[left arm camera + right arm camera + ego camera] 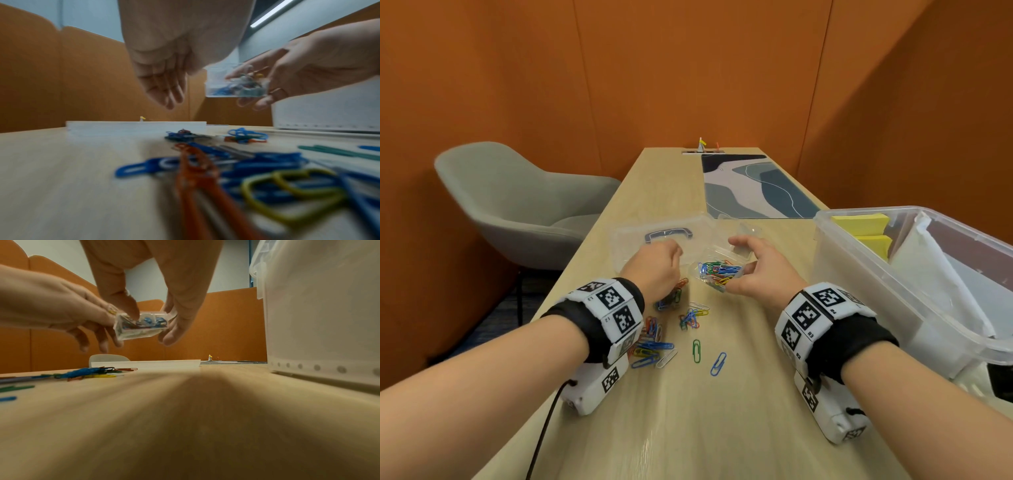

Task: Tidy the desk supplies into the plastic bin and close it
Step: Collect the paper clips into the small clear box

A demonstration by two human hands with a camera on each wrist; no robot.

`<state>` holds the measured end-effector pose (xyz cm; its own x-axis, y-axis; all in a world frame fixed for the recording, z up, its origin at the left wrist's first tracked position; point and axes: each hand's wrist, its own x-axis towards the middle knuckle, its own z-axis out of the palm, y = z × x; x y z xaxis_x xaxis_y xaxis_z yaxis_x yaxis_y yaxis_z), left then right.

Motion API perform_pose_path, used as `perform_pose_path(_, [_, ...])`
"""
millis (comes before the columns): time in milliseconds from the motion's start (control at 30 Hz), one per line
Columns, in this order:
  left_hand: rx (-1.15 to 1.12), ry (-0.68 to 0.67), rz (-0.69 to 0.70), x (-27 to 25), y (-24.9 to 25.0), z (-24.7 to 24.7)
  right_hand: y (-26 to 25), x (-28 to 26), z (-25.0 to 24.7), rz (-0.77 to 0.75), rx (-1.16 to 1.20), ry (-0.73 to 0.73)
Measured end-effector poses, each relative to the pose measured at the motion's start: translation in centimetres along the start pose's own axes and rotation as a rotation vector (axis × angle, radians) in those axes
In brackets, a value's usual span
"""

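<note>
My left grip (659, 265) hangs over the scattered clips with its fingers straight and relaxed, pointing down; I cannot tell from any view whether a clip is pinched at the tips. To its right, my right grip (751, 270) holds a small clear clip box (717, 270) off the worktop (688, 411), thumb on one side and fingers on the other, already partly filled with coloured clips. Many loose paper clips (654, 346) still lie on the worktop near my left wrist. Further right stands the big plastic bin (835, 246), open, with yellow sticky notes (859, 222) and papers inside. Its lid (664, 240) lies flat beyond my hands. I judge the task about midway: clips to gather, box to stow, lid to fit. A grey chair (517, 198) stands far left, clear of the work.
</note>
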<state>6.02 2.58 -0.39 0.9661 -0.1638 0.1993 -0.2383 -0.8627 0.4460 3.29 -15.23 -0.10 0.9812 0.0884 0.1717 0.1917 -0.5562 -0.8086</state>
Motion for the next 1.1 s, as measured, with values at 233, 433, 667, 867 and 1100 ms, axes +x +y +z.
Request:
perform_pose_path(233, [0.162, -0.414, 0.193, -2.5, -0.4, 0.5, 0.2, 0.1, 0.0, 0.020, 0.039, 0.049])
perform_pose_path(433, [0.135, -0.328, 0.103, -2.6, -0.4, 0.3, 0.5, 0.2, 0.1, 0.022, 0.044, 0.074])
perform_pose_path(667, [0.205, -0.479, 0.210, -2.9, 0.3, 0.7, 0.6, 0.4, 0.2, 0.038, 0.033, 0.083])
perform_pose_path(867, [0.098, -0.404, 0.235, -3.9, 0.3, 0.5, 0.8, 0.5, -0.3, 0.011, -0.055, 0.070])
perform_pose_path(1100, [0.178, -0.599, 0.280, -2.7, 1.7, 0.8, 0.9, 0.4, -0.4, 0.011, -0.078, 0.102])
